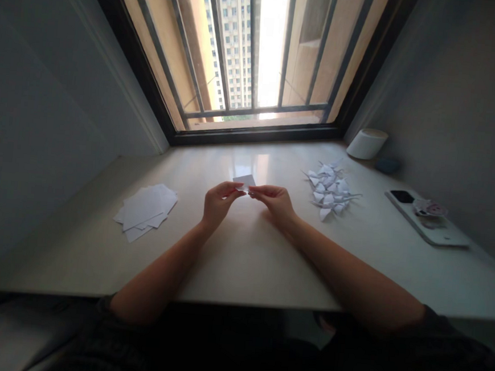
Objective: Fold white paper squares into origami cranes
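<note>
A small piece of white paper (244, 179) is pinched between my two hands above the middle of the white tabletop. My left hand (220, 201) grips its left lower edge with thumb and fingers closed. On the other side, my right hand (276, 201) pinches the right lower edge. The paper's upper part stands out beyond the fingertips, and the fingers hide its lower edge. To the left lies a loose stack of flat white paper sheets (145, 207). Right of my hands is a heap of small folded paper pieces (331, 187) with thin pointed ends.
A phone (424, 225) with a decorated grip lies at the right side of the table (241, 265). Behind it, near the wall, stand a white cylindrical object (367, 143) and a small dark rounded object (387, 164). A barred window (255, 132) borders the table's far edge.
</note>
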The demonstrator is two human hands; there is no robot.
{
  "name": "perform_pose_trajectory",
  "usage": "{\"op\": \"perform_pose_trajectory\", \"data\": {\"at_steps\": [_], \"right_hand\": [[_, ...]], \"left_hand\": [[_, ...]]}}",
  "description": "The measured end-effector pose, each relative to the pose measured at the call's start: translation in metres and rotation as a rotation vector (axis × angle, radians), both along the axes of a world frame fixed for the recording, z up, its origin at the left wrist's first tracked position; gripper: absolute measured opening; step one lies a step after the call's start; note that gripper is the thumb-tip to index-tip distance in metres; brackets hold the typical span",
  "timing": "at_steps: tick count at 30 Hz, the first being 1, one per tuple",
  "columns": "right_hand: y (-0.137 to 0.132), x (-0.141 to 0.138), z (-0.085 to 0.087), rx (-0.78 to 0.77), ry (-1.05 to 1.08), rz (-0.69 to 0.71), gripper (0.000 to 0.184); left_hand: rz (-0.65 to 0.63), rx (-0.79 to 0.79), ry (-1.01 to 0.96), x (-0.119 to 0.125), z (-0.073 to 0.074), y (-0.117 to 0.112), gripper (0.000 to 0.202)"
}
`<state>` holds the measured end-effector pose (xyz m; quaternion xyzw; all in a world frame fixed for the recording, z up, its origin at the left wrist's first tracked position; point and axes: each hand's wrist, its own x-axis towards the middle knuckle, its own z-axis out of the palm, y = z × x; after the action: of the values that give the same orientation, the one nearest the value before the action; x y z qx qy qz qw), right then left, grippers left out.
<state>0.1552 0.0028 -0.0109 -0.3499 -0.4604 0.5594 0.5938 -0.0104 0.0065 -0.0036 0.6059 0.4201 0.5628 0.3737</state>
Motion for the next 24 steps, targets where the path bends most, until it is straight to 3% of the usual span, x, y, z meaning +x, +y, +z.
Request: {"op": "perform_pose_trajectory", "data": {"at_steps": [9,15,24], "right_hand": [[0.001,-0.0006,0.0014,-0.051,0.03,-0.031,0.028],[0.0003,-0.0011,0.001,-0.026,0.04,-0.031,0.024],[0.0007,-0.0022,-0.0008,-0.006,-0.01,-0.087,0.026]], "left_hand": [[0.011,-0.072,-0.196,0.0042,-0.0039,0.0015,0.022],[0.057,-0.139,-0.217,0.008,-0.0013,-0.0016,0.019],[0.032,-0.119,-0.202,0.0059,0.001,-0.0012,0.023]]}}
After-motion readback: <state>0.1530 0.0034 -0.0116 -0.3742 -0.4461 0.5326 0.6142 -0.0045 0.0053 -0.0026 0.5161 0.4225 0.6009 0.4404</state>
